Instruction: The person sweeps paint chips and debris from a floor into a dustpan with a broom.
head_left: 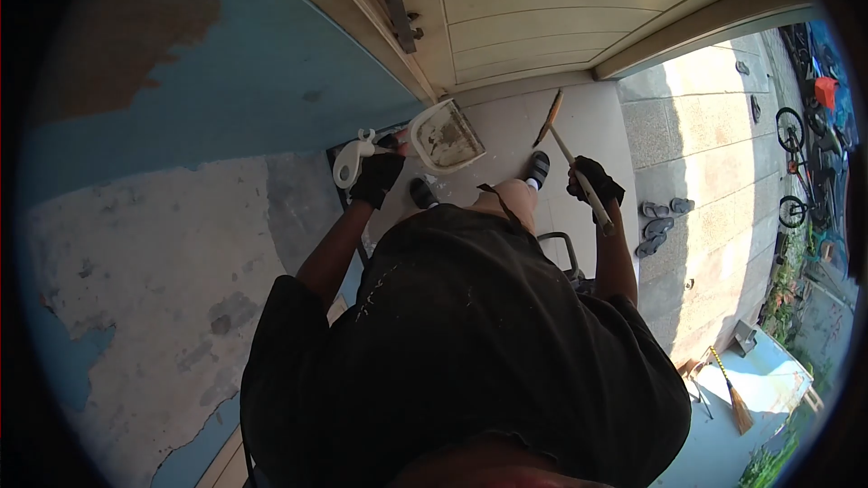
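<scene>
Beside the patchy blue wall (271, 95), a pale scoop (448, 137) shows against the floor (592, 126) ahead of the person's feet, dark residue across its inner face; the gloved left hand (376, 183) has its grip closed round a white handle (353, 163), though whether handle and scoop are one piece is hard to tell; the gloved right hand (597, 188) clasps a long-handled tool (562, 146), its narrow head angled forward near the right sandal (540, 166); if the left wrist rolls, a joined scoop could tip and shed anything loose; the wall is near, so a careless swing could knock the white handle against it; a short stroke might catch the right sandal; a slackened right grip could let the tool twist.
</scene>
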The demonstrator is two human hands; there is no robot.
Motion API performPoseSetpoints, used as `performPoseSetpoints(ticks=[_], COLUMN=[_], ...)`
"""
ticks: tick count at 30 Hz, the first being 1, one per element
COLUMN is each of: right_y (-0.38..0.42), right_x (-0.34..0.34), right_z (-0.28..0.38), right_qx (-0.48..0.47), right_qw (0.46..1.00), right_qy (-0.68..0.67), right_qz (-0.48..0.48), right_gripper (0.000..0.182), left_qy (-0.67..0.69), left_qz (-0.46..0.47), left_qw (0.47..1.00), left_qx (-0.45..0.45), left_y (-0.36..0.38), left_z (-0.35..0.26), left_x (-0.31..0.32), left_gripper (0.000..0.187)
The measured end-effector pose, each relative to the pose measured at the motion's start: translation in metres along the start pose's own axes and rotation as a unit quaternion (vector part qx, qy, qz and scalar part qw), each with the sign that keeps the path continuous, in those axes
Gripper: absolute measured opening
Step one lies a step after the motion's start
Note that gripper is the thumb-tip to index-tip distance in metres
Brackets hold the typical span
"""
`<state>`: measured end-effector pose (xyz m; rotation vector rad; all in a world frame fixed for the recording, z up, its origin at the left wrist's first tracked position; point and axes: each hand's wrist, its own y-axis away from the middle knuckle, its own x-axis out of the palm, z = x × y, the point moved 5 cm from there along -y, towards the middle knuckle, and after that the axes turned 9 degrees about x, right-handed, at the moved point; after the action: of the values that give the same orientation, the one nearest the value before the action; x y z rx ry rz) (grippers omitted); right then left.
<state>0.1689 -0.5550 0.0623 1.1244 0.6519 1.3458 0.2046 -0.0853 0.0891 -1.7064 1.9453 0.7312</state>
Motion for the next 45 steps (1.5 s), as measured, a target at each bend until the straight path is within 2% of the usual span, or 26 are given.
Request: performPoseSetpoints(ticks=[2,6,7,8,9,11,14,15,18,20,22,24,25,26,28,30,31,32,34,36,38,39,41,42,44,45], right_y=[0.002,0.017,0.016,0.016,0.018,0.013,0.008,0.007,0.003,0.003,0.005,-0.012,-0.02,-0.02,-0.039,-0.038,-0.024,-0.011,0.004,-0.044,-0.09,-0.09,-0.079,-0.093,-0.128,-0.147], right_x=[0.021,0.072,0.085,0.088,0.096,0.108,0.115,0.112,0.104,0.109,0.113,0.103,0.098,0.1,0.089,0.094,0.108,0.126,0.154,0.147,0.15,0.171,0.221,0.232,0.239,0.243], right_z=[-0.015,-0.051,-0.06,-0.068,-0.077,-0.096,-0.113,-0.108,-0.117,-0.113,-0.117,-0.132,-0.135,-0.136,-0.142,-0.143,-0.138,-0.141,-0.144,-0.19,-0.239,-0.244,-0.262,-0.275,-0.317,-0.331], right_qx=[-0.007,-0.034,-0.055,-0.011,-0.011,-0.024,0.001,0.004,0.069,0.078,0.17,0.263,0.253,0.358,0.306,0.303,0.201,0.197,0.046,0.085,-0.098,-0.095,0.081,0.086,0.153,0.111], right_qw=[1.0,0.998,0.994,0.998,0.998,0.997,0.997,0.997,0.993,0.992,0.978,0.95,0.958,0.909,0.942,0.933,0.947,0.951,0.883,0.861,0.705,0.705,0.722,0.718,0.666,0.632], right_qy=[-0.027,-0.045,-0.086,-0.052,-0.059,-0.064,-0.057,-0.053,-0.041,-0.004,0.031,-0.013,-0.043,-0.038,0.025,0.113,0.194,0.188,0.451,0.483,0.685,0.686,0.68,0.684,0.717,0.757], right_qz=[-0.003,0.023,0.045,0.017,0.011,0.03,0.047,0.051,0.082,0.104,0.116,0.168,0.131,0.211,0.135,0.158,0.158,0.15,0.121,0.133,0.156,0.151,0.099,0.102,0.133,0.123], right_gripper=[0.017,0.016,0.015,0.013,0.013,0.013,0.012,0.012,0.013,0.015,0.018,0.018,0.019,0.019,0.03,0.025,0.021,0.021,0.017,0.021,0.026,0.026,0.034,0.034,0.036,0.034], left_qy=[0.081,0.073,-0.11,-0.29,-0.29,0.009,0.007,0.059,0.021,0.015,0.004,0.039,0.04,0.082,0.124,0.026,0.023,0.029,0.066,0.071,0.069,0.074,0.073,0.074,0.041,0.07], left_qz=[-0.04,-0.029,0.014,0.053,0.049,-0.026,-0.073,-0.087,-0.077,-0.11,-0.147,-0.164,-0.176,-0.186,-0.194,-0.201,-0.252,-0.246,-0.288,-0.281,-0.28,-0.278,-0.309,-0.311,-0.317,-0.315], left_qw=[0.994,0.996,0.992,0.952,0.952,1.0,0.997,0.994,0.997,0.994,0.989,0.985,0.983,0.977,0.97,0.97,0.96,0.962,0.941,0.943,0.941,0.942,0.925,0.922,0.923,0.919], left_qx=[0.064,0.045,0.066,0.085,0.085,0.008,0.036,0.034,-0.018,-0.023,-0.023,-0.029,-0.041,-0.064,-0.084,-0.134,-0.121,-0.115,-0.164,-0.163,-0.174,-0.174,-0.21,-0.218,-0.213,-0.228], left_y=[0.015,0.035,0.038,0.041,0.044,0.054,0.072,0.08,0.096,0.11,0.124,0.142,0.158,0.164,0.166,0.173,0.18,0.181,0.192,0.186,0.19,0.19,0.203,0.207,0.215,0.218], left_z=[0.011,0.045,0.043,0.043,0.05,0.083,0.096,0.093,0.092,0.078,0.075,0.089,0.091,0.095,0.102,0.107,0.117,0.134,0.174,0.201,0.231,0.249,0.279,0.285,0.288,0.287], left_x=[-0.016,-0.046,-0.05,-0.053,-0.054,-0.054,-0.05,-0.047,-0.039,-0.04,-0.042,-0.034,-0.029,-0.03,-0.034,-0.049,-0.051,-0.046,-0.041,-0.047,-0.056,-0.061,-0.074,-0.082,-0.103,-0.11], left_gripper=[0.03,0.026,0.024,0.022,0.022,0.021,0.021,0.02,0.02,0.021,0.021,0.021,0.021,0.02,0.02,0.02,0.015,0.015,0.014,0.015,0.016,0.016,0.016,0.016,0.017,0.019])
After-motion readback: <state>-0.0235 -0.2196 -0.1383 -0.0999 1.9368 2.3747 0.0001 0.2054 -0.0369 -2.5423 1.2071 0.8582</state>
